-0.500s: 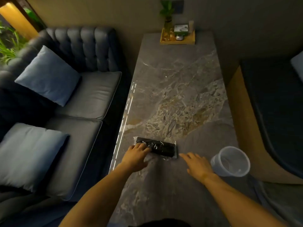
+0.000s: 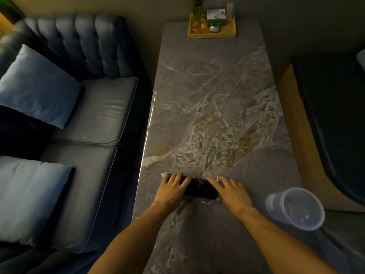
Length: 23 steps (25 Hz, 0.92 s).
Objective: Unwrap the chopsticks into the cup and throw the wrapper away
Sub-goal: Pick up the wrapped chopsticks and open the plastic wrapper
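Observation:
A dark pack of chopsticks in a clear plastic wrapper (image 2: 199,188) lies flat near the front of the marble table (image 2: 213,99). My left hand (image 2: 172,189) rests flat on the pack's left end, fingers spread. My right hand (image 2: 231,192) lies on its right end, fingers stretched forward. Neither hand has lifted it. A clear plastic cup (image 2: 296,208) stands by the table's right edge, to the right of my right hand, with nothing visible inside.
A wooden tray (image 2: 212,33) with a bottle, a box and small items sits at the table's far end. A dark leather sofa (image 2: 94,115) with two pale blue cushions (image 2: 37,86) runs along the left. A dark seat (image 2: 331,119) is on the right.
My right hand has moved left onto the pack's right end. My left hand has slid further over the left end. The view has tilted down a little.

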Available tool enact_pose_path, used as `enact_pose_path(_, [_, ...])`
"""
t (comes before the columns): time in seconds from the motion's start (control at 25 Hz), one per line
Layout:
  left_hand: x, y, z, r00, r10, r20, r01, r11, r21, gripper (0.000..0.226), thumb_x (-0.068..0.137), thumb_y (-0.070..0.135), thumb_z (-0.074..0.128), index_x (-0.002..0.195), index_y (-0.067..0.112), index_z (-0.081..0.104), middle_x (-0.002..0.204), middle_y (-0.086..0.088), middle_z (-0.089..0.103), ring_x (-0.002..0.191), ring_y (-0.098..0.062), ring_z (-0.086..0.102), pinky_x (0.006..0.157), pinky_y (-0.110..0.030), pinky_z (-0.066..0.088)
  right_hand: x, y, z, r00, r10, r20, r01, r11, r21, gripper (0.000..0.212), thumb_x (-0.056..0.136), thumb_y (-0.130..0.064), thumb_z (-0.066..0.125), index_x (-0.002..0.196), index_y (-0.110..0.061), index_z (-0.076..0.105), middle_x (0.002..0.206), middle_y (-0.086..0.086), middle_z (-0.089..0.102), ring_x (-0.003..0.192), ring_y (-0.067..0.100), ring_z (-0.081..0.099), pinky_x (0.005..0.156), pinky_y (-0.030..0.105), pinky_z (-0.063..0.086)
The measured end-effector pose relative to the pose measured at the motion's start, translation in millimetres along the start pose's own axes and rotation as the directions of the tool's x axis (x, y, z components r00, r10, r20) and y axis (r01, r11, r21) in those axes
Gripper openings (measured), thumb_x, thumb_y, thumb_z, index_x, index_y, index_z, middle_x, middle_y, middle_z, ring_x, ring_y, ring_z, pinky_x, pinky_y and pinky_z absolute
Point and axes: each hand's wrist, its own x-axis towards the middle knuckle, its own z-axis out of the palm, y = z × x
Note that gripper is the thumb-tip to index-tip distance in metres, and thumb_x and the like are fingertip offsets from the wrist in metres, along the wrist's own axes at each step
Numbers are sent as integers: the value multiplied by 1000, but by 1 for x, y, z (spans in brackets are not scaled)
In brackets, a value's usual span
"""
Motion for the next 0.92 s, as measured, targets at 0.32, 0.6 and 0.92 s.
enact_pose_path(0.32, [-2, -3, 10, 998, 3, -60, -8, 997, -71, 58, 81, 29, 62, 135, 27, 40, 132, -4, 54, 119, -29, 53, 105, -45, 36, -4, 6, 11, 1000, 4, 3, -4, 999, 38, 58, 95, -25, 48, 146, -39, 23, 155, 1, 25, 134, 30, 32, 99, 46, 39])
enact_pose_path(0.6, [-19, -7, -3, 999, -6, 38, 20, 929, -369, 37, 80, 39, 57, 116, 33, 51, 115, 1, 62, 102, -25, 61, 88, -38, 43, -53, 2, 19, 986, 76, -148, 26, 806, 591, 51, 84, -14, 67, 130, -30, 56, 133, -6, 58, 121, 19, 52, 103, 38, 44])
enact_pose_path(0.92, [-65, 17, -35, 944, 62, 324, 268, 433, -861, 30, 69, 26, 63, 99, 22, 66, 88, -2, 64, 81, -18, 60, 75, -33, 48, -96, -32, -15, 947, 315, -55, 39, 56, 998, 29, 74, -8, 78, 95, -24, 66, 97, 1, 71, 94, 15, 64, 76, 19, 55])
